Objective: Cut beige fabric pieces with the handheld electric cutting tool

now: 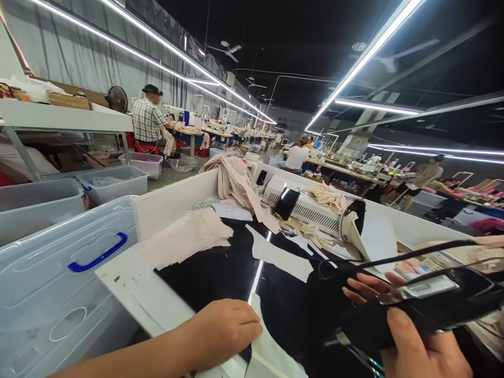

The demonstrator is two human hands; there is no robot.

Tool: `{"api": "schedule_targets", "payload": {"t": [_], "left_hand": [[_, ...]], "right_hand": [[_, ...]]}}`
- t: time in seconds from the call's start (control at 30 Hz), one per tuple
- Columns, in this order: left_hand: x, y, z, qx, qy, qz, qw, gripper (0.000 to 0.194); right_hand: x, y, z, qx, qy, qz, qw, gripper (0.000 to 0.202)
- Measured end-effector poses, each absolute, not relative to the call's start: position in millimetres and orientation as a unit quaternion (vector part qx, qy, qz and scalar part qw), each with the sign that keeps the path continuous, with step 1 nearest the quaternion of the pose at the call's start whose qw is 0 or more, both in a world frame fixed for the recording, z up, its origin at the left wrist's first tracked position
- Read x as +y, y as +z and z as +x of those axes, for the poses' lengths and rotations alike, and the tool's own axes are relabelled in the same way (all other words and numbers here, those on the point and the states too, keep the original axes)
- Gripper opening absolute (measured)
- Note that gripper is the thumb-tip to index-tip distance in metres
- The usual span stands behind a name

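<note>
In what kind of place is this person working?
It looks like a garment sewing workshop, probably a factory floor. Long rows of work tables with seated people run into the distance, stacks of cut beige fabric lie nearby, and plastic bins stand beside the work table.

1 head-worn camera looks forward and down, close above the bare left hand [230, 325], glossy black tabletop [208, 275] beyond it.

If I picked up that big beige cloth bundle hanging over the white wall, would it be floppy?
The beige cloth bundle would probably flop, since it already droops in soft folds over the white wall. It might feel fairly heavy, because many layers are bunched together.
</note>
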State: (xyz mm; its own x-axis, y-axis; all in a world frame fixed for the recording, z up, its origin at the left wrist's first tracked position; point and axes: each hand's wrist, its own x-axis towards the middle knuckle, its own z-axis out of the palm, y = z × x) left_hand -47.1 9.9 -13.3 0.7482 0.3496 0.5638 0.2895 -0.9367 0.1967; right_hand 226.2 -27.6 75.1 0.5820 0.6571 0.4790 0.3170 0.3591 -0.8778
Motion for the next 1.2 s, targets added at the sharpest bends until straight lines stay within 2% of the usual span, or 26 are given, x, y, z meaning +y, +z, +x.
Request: {"api": "schedule_targets", "payload": {"t": [0.2,0.37,0.6,1.2], "left_hand": [[8.2,-15.1,-45.8,0.158,0.319,0.934,0.039,0.021],[7.9,-15.1,-45.5,0.157,0.321,0.933,0.041,0.024],[9.2,-16.8,-44.4,0.152,0.333,0.930,0.041,0.024],[14.8,-11.8,-44.9,0.133,0.345,0.929,0.029,0.025]], "right_hand": [[-6.0,77.0,174.2,-0.399,0.186,-0.487,0.755,0.061],[10.0,66.4,137.2,-0.386,0.228,-0.414,0.792,0.044],[22.3,59.2,121.8,-0.392,0.257,-0.383,0.796,0.035],[25.0,52.8,117.6,-0.395,0.267,-0.366,0.799,0.033]]}}
